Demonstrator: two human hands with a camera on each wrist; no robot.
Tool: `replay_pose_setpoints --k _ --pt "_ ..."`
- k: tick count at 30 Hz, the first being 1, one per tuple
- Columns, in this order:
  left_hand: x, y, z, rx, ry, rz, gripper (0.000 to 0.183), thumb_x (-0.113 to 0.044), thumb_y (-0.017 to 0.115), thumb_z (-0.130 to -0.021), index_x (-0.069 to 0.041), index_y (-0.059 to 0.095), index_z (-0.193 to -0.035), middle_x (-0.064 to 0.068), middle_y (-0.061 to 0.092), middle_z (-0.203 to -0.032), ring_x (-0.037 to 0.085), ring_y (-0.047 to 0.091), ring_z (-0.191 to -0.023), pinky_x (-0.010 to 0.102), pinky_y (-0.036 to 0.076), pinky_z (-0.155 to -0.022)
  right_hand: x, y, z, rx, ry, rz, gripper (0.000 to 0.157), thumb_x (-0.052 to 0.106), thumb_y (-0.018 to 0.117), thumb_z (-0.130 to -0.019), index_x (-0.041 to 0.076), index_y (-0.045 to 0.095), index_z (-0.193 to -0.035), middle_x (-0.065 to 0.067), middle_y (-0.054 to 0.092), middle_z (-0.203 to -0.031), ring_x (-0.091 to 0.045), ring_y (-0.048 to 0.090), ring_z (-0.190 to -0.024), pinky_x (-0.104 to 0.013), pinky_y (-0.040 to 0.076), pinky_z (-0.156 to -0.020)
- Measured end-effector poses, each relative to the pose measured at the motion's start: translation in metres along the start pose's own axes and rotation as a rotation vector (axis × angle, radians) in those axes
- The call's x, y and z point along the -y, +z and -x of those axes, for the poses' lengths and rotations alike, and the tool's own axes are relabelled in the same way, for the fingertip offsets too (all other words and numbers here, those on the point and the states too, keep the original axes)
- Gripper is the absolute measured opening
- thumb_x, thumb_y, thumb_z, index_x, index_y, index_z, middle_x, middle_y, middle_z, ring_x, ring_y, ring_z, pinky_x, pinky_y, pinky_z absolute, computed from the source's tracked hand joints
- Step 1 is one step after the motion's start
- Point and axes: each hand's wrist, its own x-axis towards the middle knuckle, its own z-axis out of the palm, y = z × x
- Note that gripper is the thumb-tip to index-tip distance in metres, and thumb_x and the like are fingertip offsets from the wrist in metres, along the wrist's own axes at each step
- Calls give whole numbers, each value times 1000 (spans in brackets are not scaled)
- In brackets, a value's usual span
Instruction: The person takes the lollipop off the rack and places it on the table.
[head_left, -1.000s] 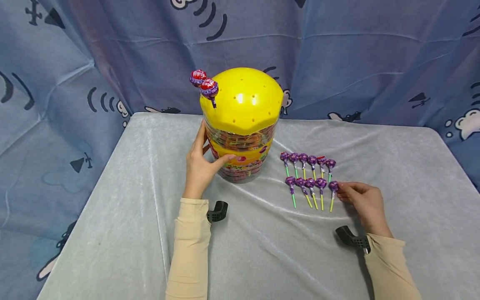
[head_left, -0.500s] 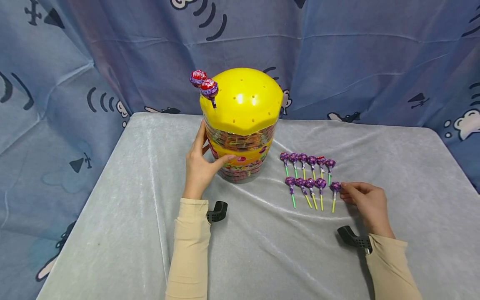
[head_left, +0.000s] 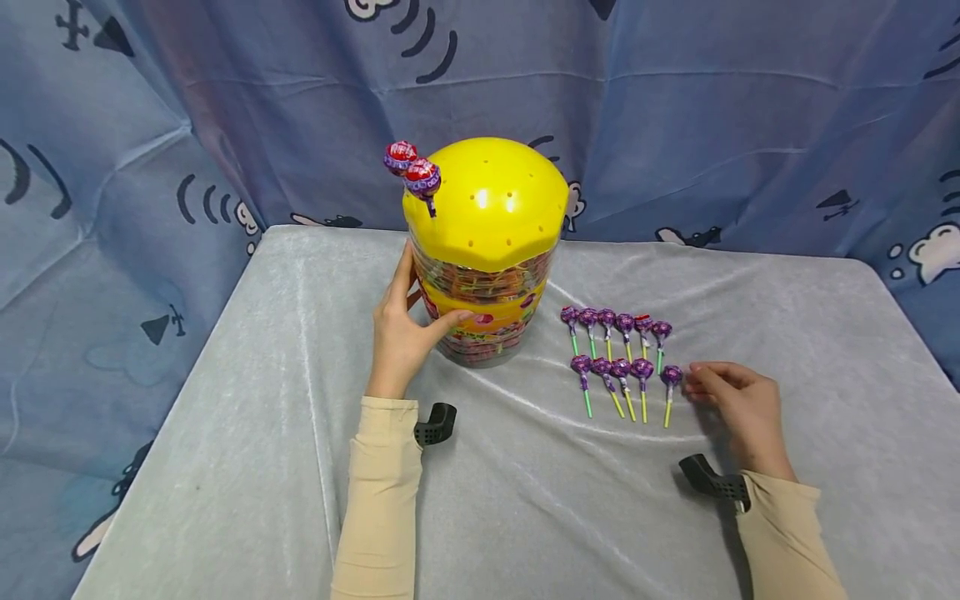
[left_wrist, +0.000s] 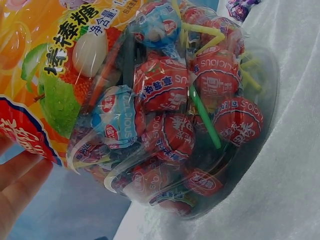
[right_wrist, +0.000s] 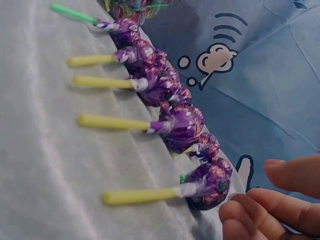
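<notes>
My left hand grips the side of a big clear candy jar, its thumb across the front label. In the left wrist view, red- and blue-wrapped lollipops show through the jar's wall, and the fingers lie against the label. To the right, purple-wrapped lollipops lie in two rows. My right hand is just beside the rightmost lollipop of the front row, fingers loosely bent. In the right wrist view, thumb and fingertips are parted near that lollipop's head, with nothing between them.
The jar's yellow domed lid has small holes, and two lollipops stick out at its left side. A back row of lollipops lies behind the front one. Grey cloth covers the table; a blue patterned curtain hangs behind.
The rightmost front lollipop has shifted slightly right, away from its neighbours. My right hand has let go of it and drawn a little to the right. My left hand stays on the jar.
</notes>
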Motion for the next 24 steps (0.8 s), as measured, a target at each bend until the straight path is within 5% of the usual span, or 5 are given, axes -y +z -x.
replay_pose_setpoints --k 6,13,24 --pt "-1 0 0 2 4 9 107 -61 66 -68 -19 18 -153 7 35 -149 21 39 -131 35 41 -103 2 3 1 79 -41 -192 5 7 68 -87 9 73 -88 0 71 -79 -9 67 -72 -19 56 -65" --pt "-1 0 0 8 -14 1 109 -64 65 -66 -19 18 -153 8 33 -150 21 39 -132 33 41 -104 -17 2 -15 171 -138 -300 30 10 69 -87 -9 65 -110 -11 71 -96 -20 69 -85 -30 56 -77" --pt "0 0 -1 5 -7 -3 107 -62 65 -67 -18 18 -153 9 34 -149 22 40 -131 34 41 -104 76 67 31 312 -258 -446 17 -5 58 -90 -12 65 -105 -13 70 -93 -20 68 -82 -26 56 -78"
